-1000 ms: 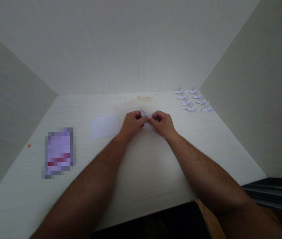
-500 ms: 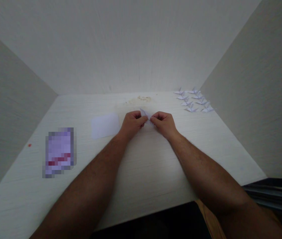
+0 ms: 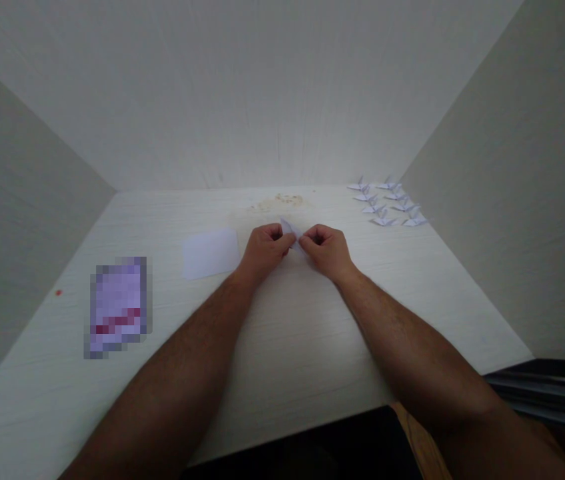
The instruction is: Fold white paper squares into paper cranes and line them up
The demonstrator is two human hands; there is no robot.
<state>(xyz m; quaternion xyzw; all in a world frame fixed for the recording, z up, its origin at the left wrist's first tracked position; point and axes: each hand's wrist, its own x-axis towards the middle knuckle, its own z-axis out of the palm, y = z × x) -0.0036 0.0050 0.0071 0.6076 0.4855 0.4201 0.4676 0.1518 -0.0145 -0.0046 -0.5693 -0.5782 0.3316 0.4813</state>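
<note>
A small piece of folded white paper is pinched between my two hands over the middle of the table. My left hand grips its left side with thumb and fingers closed. From the other side, my right hand pinches the paper's right edge between thumb and forefinger. The thumbs almost meet, and the fingers hide much of the folds. At the back right stand several folded white paper cranes in two rows.
White sheets lie left of my left hand. A blurred-out purple and red packet rests farther left, near a small red spot. Brownish marks stain the white table at the back. Pale walls enclose three sides.
Almost nothing differs. My right hand has shifted very slightly left, its fingertips a little nearer my left thumb; both hands keep hold of the folded paper.
</note>
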